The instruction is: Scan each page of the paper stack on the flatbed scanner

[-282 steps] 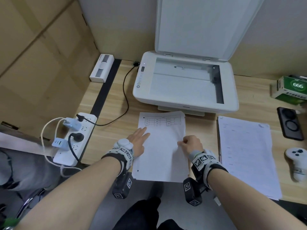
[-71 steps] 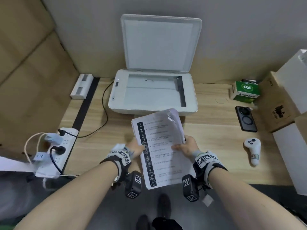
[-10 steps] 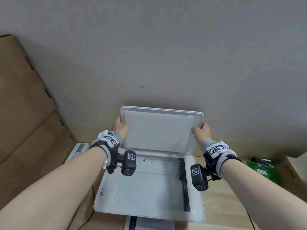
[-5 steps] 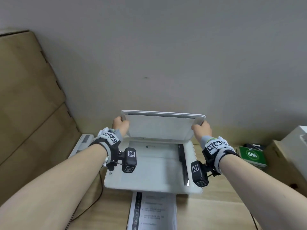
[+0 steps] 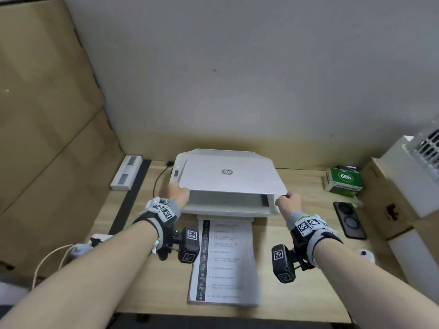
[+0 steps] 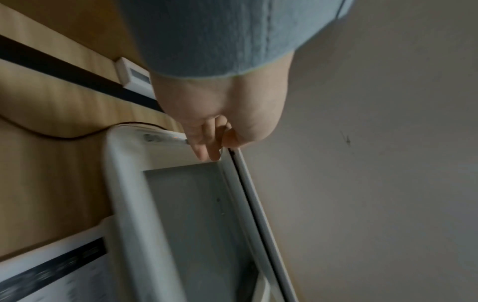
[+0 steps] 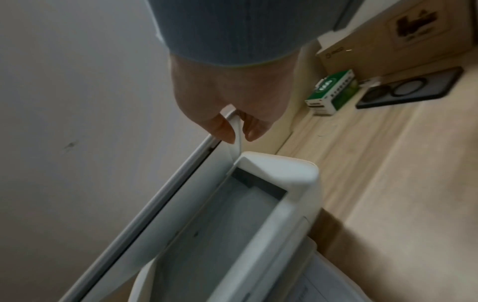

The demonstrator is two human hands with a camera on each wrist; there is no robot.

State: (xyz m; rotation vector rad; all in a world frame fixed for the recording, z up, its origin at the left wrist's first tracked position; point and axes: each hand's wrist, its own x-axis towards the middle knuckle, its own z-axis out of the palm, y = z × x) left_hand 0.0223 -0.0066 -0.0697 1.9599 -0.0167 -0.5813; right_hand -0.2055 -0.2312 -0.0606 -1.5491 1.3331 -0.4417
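Observation:
A white flatbed scanner (image 5: pixel 228 208) stands at the back of the wooden desk, its lid (image 5: pixel 228 176) lowered almost flat with a narrow gap over the glass (image 6: pixel 196 214). My left hand (image 5: pixel 178 192) grips the lid's front left corner, thumb above and fingers (image 6: pixel 207 143) under it. My right hand (image 5: pixel 288 200) pinches the front right corner (image 7: pixel 236 126) the same way. A paper stack (image 5: pixel 225 260) with printed text and a dark left margin lies on the desk in front of the scanner, between my forearms.
A green box (image 5: pixel 344 180), a black phone (image 5: pixel 349 219) and cardboard boxes (image 5: pixel 389 198) fill the right side. A white controller (image 5: pixel 364 254) peeks out behind my right arm. At the left are a small white device (image 5: pixel 127 172), a power strip (image 5: pixel 95 241) and cables.
Both hands have swung the lid down from nearly upright to almost flat over the glass. The head view has tilted down, so the paper stack shows in full.

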